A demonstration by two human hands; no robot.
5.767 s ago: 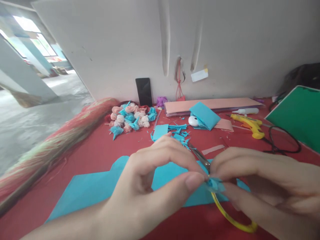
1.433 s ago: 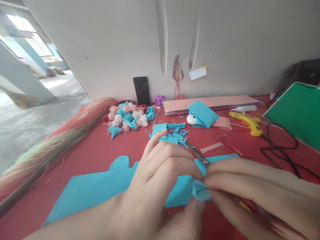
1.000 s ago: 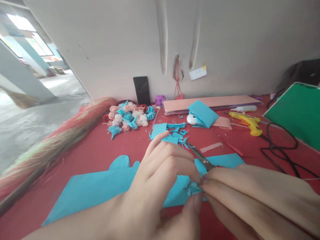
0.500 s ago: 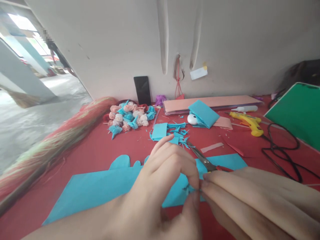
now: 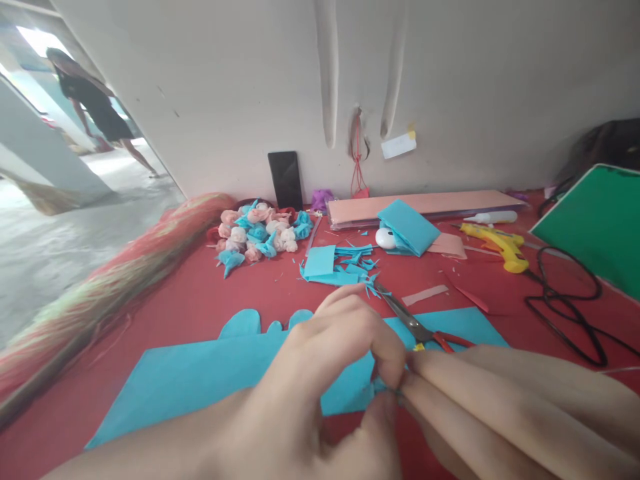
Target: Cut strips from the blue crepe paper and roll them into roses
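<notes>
A small piece of blue crepe paper (image 5: 379, 385) is pinched between the fingertips of both hands, mostly hidden by them. My left hand (image 5: 330, 373) is closed, with forefinger and thumb on the paper. From the right, my right hand (image 5: 500, 407) meets it, fingers pressed together at the same spot. Beneath the hands lies a long blue paper sheet (image 5: 200, 377), with rounded blue cutouts (image 5: 242, 324) along its far edge. Scissors (image 5: 417, 327) with red handles lie just beyond my right hand, blades pointing away to the left. Blue paper scraps (image 5: 320, 261) lie near their tips.
A heap of paper roses (image 5: 257, 233) sits back left, by a leaning black phone (image 5: 285, 180). Folded blue paper (image 5: 409, 227), a white round case (image 5: 385, 238), a yellow glue gun (image 5: 500, 247) with black cord and a green board (image 5: 595, 227) are right. A person (image 5: 95, 107) walks far left.
My left hand's raised little finger has come down, and both hands have shifted slightly, still on the paper. More of the scissors' handles shows. A person has come into view at far left.
</notes>
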